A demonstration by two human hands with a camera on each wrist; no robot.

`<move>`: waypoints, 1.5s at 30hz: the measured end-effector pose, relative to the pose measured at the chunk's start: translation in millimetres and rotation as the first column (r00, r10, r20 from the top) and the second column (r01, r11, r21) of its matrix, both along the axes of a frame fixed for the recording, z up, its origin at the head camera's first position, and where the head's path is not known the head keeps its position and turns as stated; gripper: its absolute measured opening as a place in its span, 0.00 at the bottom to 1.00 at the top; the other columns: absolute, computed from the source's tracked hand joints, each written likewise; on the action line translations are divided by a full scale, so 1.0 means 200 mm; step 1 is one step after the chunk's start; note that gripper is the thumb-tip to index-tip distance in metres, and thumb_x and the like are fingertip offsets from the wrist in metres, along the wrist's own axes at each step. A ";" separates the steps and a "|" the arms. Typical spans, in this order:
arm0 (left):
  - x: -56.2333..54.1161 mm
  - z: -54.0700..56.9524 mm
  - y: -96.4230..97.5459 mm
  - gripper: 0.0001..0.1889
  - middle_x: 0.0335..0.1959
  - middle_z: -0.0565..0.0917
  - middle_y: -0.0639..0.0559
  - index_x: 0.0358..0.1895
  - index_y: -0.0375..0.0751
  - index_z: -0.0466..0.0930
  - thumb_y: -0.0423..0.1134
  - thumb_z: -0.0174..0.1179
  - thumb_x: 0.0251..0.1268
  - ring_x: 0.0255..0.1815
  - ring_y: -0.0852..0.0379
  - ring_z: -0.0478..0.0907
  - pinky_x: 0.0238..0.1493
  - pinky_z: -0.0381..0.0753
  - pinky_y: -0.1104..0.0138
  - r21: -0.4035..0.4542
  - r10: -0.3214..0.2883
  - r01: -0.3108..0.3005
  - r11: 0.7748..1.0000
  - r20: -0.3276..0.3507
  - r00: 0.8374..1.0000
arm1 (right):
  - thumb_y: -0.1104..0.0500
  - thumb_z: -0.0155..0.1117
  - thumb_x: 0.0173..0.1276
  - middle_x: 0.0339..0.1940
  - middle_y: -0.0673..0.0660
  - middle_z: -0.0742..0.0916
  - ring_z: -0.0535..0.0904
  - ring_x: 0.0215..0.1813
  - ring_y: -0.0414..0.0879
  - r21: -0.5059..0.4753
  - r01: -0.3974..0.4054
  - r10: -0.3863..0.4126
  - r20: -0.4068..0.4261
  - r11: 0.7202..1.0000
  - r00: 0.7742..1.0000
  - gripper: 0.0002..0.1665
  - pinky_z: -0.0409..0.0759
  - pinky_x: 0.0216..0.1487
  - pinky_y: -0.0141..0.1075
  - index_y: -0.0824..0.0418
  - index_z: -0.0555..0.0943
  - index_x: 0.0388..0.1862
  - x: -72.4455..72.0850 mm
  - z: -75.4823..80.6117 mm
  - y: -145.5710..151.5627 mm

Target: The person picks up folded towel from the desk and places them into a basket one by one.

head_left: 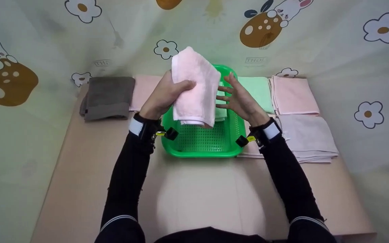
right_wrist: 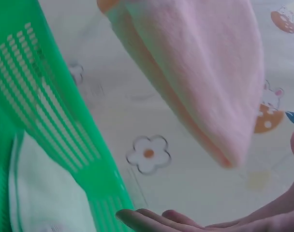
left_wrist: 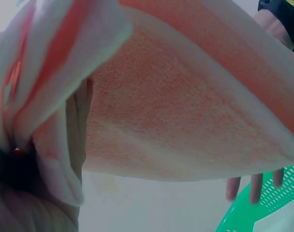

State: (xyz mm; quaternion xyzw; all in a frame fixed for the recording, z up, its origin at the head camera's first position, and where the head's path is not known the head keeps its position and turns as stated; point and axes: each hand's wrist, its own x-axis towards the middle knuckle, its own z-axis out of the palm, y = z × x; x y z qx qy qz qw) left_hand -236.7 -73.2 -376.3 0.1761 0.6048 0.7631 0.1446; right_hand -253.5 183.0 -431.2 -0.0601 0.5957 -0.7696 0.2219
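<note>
My left hand (head_left: 167, 92) grips a folded pink towel (head_left: 194, 89) and holds it upright above the green plastic basket (head_left: 199, 143). The same pink towel (left_wrist: 185, 106) fills the left wrist view, and in the right wrist view the pink towel (right_wrist: 205, 82) hangs over the basket wall (right_wrist: 45, 121). My right hand (head_left: 238, 99) is just right of the towel, fingers spread and straight, holding nothing; its fingertips (right_wrist: 152, 217) show at the bottom of the right wrist view. A folded light green towel (head_left: 221, 113) lies inside the basket behind the pink one.
On the table, a grey-brown towel (head_left: 108, 98) lies at the left with a pink one (head_left: 145, 91) beside it. A green towel (head_left: 258, 91), a pink towel (head_left: 294, 96) and a pale mauve stack (head_left: 307, 138) lie at the right. A printed cloth (head_left: 349, 50) surrounds the table.
</note>
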 end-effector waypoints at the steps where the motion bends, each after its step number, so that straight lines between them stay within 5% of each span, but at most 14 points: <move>1: 0.00 0.00 0.01 0.26 0.48 0.80 0.38 0.63 0.33 0.66 0.33 0.62 0.63 0.41 0.48 0.87 0.41 0.90 0.59 -0.002 0.001 -0.001 1.000 -0.008 1.000 | 0.21 0.60 0.64 0.82 0.66 0.60 0.60 0.80 0.69 -0.013 -0.021 0.021 0.009 1.000 1.000 0.67 0.64 0.76 0.63 0.49 0.40 0.87 0.00 0.00 -0.02; 7: 0.01 0.01 0.07 0.25 0.47 0.81 0.39 0.62 0.31 0.68 0.33 0.63 0.63 0.41 0.50 0.86 0.41 0.89 0.62 -0.043 0.016 -0.020 0.999 -0.072 0.997 | 0.23 0.72 0.54 0.65 0.57 0.78 0.78 0.64 0.50 -0.155 -0.113 0.115 0.003 0.981 0.993 0.65 0.78 0.62 0.43 0.57 0.59 0.78 0.04 -0.04 -0.15; 13: -0.02 -0.04 0.05 0.29 0.51 0.79 0.40 0.67 0.34 0.66 0.32 0.63 0.63 0.46 0.50 0.84 0.47 0.88 0.62 -0.072 0.039 -0.044 0.996 -0.071 0.997 | 0.39 0.71 0.69 0.49 0.57 0.87 0.87 0.47 0.46 -0.227 0.085 -0.089 -0.009 0.970 0.996 0.39 0.87 0.47 0.36 0.62 0.71 0.67 0.05 -0.04 -0.22; 17: -0.05 -0.07 0.01 0.29 0.52 0.80 0.40 0.69 0.35 0.67 0.32 0.63 0.65 0.46 0.50 0.84 0.47 0.88 0.63 -0.115 0.053 -0.061 0.992 -0.071 0.996 | 0.48 0.60 0.79 0.49 0.59 0.87 0.87 0.46 0.46 -0.121 0.244 -0.253 -0.062 0.962 0.966 0.29 0.87 0.45 0.35 0.62 0.69 0.71 0.03 -0.02 -0.21; 22: -0.12 -0.12 -0.01 0.29 0.55 0.82 0.41 0.71 0.38 0.69 0.37 0.66 0.70 0.45 0.51 0.87 0.48 0.87 0.64 -0.261 0.075 -0.094 0.961 -0.082 0.994 | 0.50 0.54 0.82 0.42 0.58 0.85 0.86 0.36 0.44 0.045 0.346 -0.331 -0.196 0.937 0.923 0.28 0.85 0.37 0.34 0.60 0.67 0.74 -0.03 -0.01 -0.12; 28: -0.22 -0.18 -0.01 0.36 0.58 0.82 0.37 0.75 0.42 0.59 0.41 0.68 0.70 0.46 0.48 0.88 0.46 0.88 0.62 -0.354 0.154 -0.156 0.922 -0.035 0.987 | 0.51 0.47 0.85 0.39 0.56 0.81 0.81 0.31 0.42 0.226 0.370 -0.290 -0.320 0.901 0.902 0.29 0.81 0.34 0.33 0.61 0.62 0.78 -0.12 -0.03 -0.04; 33: -0.29 -0.23 -0.02 0.35 0.59 0.81 0.34 0.71 0.54 0.48 0.35 0.63 0.74 0.47 0.41 0.88 0.45 0.90 0.57 -0.329 0.201 -0.212 0.920 -0.068 0.977 | 0.51 0.46 0.85 0.47 0.57 0.78 0.79 0.36 0.43 0.346 0.353 -0.228 -0.352 0.869 0.908 0.32 0.80 0.42 0.34 0.61 0.57 0.81 -0.20 -0.04 -0.02; 36: -0.32 -0.24 -0.03 0.25 0.65 0.77 0.42 0.69 0.52 0.58 0.32 0.57 0.78 0.58 0.46 0.81 0.52 0.85 0.61 -0.384 0.179 -0.233 0.893 -0.172 0.969 | 0.51 0.46 0.85 0.55 0.58 0.76 0.77 0.43 0.44 0.410 0.323 -0.183 -0.343 0.853 0.921 0.33 0.76 0.49 0.34 0.61 0.54 0.81 -0.25 -0.03 -0.02; 39: -0.36 -0.25 -0.03 0.13 0.66 0.76 0.48 0.62 0.45 0.74 0.32 0.53 0.80 0.70 0.52 0.71 0.63 0.77 0.60 -0.483 0.149 -0.259 0.836 -0.254 0.956 | 0.53 0.45 0.86 0.65 0.61 0.72 0.75 0.51 0.48 0.465 0.287 -0.142 -0.322 0.837 0.936 0.32 0.75 0.54 0.35 0.61 0.52 0.81 -0.29 -0.02 -0.01; 42: -0.38 -0.26 -0.01 0.12 0.67 0.78 0.49 0.59 0.43 0.81 0.32 0.52 0.80 0.77 0.53 0.65 0.74 0.69 0.60 -0.562 0.135 -0.257 0.786 -0.250 0.959 | 0.56 0.42 0.85 0.73 0.63 0.68 0.72 0.59 0.49 0.529 0.251 -0.098 -0.301 0.811 0.949 0.31 0.74 0.58 0.35 0.62 0.50 0.81 -0.32 -0.02 -0.02; 45: -0.41 -0.27 0.00 0.15 0.71 0.76 0.49 0.63 0.43 0.80 0.32 0.51 0.81 0.75 0.53 0.67 0.74 0.70 0.60 -0.624 0.121 -0.234 0.746 -0.219 0.968 | 0.59 0.40 0.83 0.74 0.65 0.68 0.73 0.58 0.51 0.590 0.219 -0.049 -0.291 0.777 0.955 0.30 0.75 0.54 0.35 0.64 0.52 0.79 -0.35 -0.03 -0.02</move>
